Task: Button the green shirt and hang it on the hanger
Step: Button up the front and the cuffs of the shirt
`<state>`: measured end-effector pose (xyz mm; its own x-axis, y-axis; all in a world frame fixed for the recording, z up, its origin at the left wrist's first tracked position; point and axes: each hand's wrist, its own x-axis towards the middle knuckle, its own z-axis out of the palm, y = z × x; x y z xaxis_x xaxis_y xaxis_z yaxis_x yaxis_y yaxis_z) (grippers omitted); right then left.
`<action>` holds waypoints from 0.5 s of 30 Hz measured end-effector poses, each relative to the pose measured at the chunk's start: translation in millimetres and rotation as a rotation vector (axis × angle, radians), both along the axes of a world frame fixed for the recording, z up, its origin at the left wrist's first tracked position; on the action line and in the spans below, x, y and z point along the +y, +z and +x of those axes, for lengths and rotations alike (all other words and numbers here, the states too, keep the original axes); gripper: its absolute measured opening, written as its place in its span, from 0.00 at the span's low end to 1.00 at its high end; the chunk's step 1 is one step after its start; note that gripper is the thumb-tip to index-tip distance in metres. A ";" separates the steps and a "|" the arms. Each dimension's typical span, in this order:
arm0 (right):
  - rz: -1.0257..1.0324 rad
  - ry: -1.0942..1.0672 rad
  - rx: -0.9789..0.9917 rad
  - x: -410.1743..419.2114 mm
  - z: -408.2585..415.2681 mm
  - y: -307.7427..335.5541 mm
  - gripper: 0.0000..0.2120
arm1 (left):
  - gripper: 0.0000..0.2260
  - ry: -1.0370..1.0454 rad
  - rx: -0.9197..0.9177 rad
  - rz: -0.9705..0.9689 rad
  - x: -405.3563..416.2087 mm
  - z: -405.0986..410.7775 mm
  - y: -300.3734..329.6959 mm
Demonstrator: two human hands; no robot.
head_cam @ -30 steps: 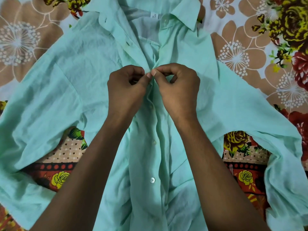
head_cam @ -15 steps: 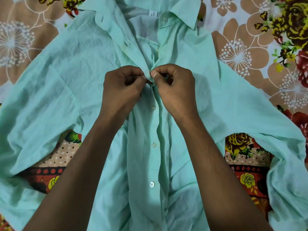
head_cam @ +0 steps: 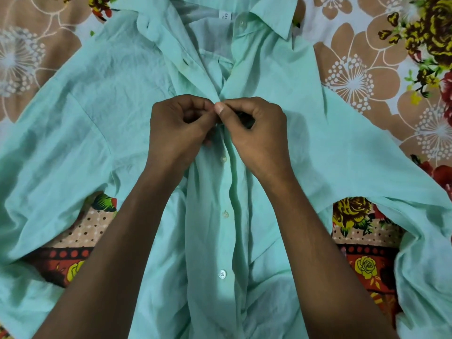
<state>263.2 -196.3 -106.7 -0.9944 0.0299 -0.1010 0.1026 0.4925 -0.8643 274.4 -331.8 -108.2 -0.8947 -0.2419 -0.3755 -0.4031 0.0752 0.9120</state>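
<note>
While the green shirt lies on the bedsheet, my left hand and right hand pinch its placket.

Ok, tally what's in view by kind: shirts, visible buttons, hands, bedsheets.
Mint-green cotton shirt: 1
Round white plastic buttons: 4 (collar, placket)
Bare hands: 2 (left, right)
Floral printed bedsheet: 1
Total: 8

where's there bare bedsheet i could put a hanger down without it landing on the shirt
Bare floral bedsheet shows at top right, beyond the collar and shoulder, and at top left. Two smaller gaps sit under the sleeves, lower left and lower right. The middle is crowded: the green shirt, with left hand and right hand pinching the placket.
</note>
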 end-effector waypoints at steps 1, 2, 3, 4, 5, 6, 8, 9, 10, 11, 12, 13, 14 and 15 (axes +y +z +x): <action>0.004 -0.004 0.011 1.2 -0.5 -0.4 0.06 | 0.02 0.005 0.001 -0.002 0.8 0.3 -0.6; 0.020 -0.006 0.026 2.2 -1.3 -1.0 0.05 | 0.03 0.006 0.001 -0.010 1.6 0.5 -0.9; 0.054 -0.004 0.047 2.6 -2.1 -1.9 0.06 | 0.03 0.002 0.001 -0.021 1.9 0.8 -1.2; 0.093 0.003 0.071 2.6 -2.9 -3.1 0.07 | 0.02 -0.001 0.000 -0.029 1.9 1.1 -1.3; 0.122 0.011 0.089 2.4 -3.5 -4.0 0.07 | 0.02 0.003 -0.001 -0.029 1.7 1.1 -1.3; 0.133 0.023 0.094 1.8 -4.0 -4.3 0.08 | 0.02 0.013 0.000 -0.022 1.5 0.9 -1.6; 0.123 0.055 0.066 1.5 -4.3 -3.6 0.10 | 0.02 0.030 -0.001 -0.016 1.6 0.0 -2.1; 0.117 0.068 0.050 1.9 -4.6 -3.2 0.10 | 0.03 0.030 0.000 -0.025 1.8 -0.3 -2.2; 0.117 0.075 0.041 2.4 -4.6 -3.4 0.10 | 0.03 0.026 0.001 -0.030 1.9 -0.3 -2.4; 0.115 0.075 0.038 3.6 -5.0 -4.2 0.10 | 0.03 0.020 0.003 -0.025 2.1 0.1 -2.9; 0.108 0.071 0.040 4.5 -5.2 -4.9 0.09 | 0.03 0.014 0.005 -0.011 2.1 0.7 -3.4; 0.104 0.066 0.045 5.2 -5.9 -5.5 0.08 | 0.04 0.009 0.007 0.006 1.9 1.4 -3.7; 0.107 0.065 0.053 5.7 -6.7 -5.9 0.08 | 0.05 0.006 0.009 0.020 1.9 2.2 -3.9; 0.123 0.067 0.062 5.8 -7.5 -6.7 0.08 | 0.05 0.006 0.011 0.029 2.0 2.5 -3.4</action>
